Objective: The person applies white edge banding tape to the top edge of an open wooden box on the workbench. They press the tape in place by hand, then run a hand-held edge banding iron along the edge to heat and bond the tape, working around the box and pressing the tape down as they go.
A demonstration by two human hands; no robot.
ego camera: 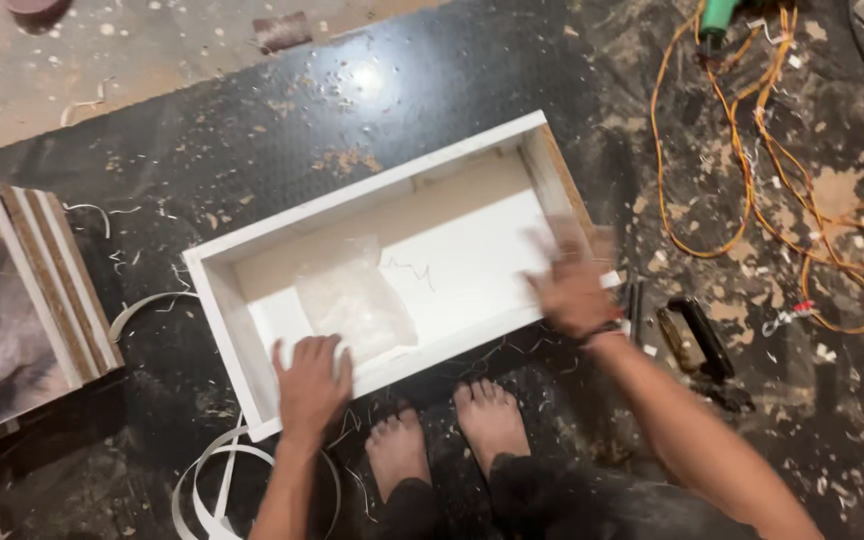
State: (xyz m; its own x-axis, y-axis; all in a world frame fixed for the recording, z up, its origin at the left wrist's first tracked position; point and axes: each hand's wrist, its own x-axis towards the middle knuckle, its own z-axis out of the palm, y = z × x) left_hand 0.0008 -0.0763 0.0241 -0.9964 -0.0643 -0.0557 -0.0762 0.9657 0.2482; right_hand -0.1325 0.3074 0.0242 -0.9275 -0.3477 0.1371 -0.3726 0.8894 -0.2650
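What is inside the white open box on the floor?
Inside the white box lies a clear plastic bag, its near corner by the left hand. The blurred right hand covers the box's right end, so that part stays unseen.

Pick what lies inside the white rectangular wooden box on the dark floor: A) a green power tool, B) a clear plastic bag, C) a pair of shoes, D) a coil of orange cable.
B: a clear plastic bag lies on the bottom of the white rectangular wooden box, just above the left hand resting on its near wall.
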